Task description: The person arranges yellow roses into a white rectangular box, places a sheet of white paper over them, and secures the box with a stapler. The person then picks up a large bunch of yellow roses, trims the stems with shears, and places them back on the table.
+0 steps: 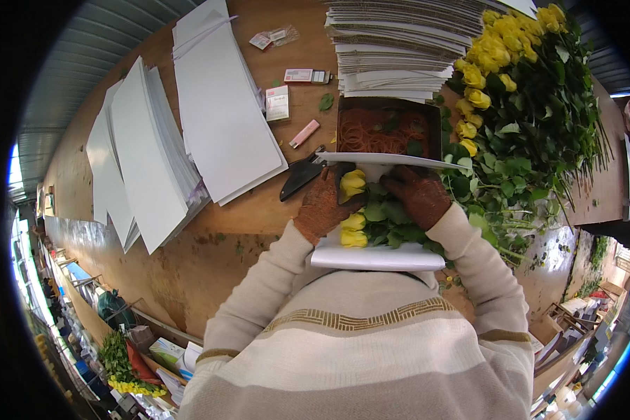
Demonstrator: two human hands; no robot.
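Observation:
My left hand (325, 205), in a reddish-brown glove, closes around yellow rose heads (354, 222), its thumb lying across them. Leafy rose stems (394, 215) run to the right, under my right hand (419, 195), which wears a matching glove. The right fingers bend over the leaves, and their grip is partly hidden. Beneath the roses is a white card sheet (378, 257), its near edge curling up against my body. A raised white edge (394, 159) stands just beyond both hands. Left of it lies a black-handled tool (302, 176), partly covered.
A box of rubber bands (386, 131) sits ahead, before stacked card sheets (394, 52). Yellow roses (525, 94) are heaped at right. White sheets (226, 105) lie at left, near small boxes (277, 103) and a pink-and-white object (304, 134).

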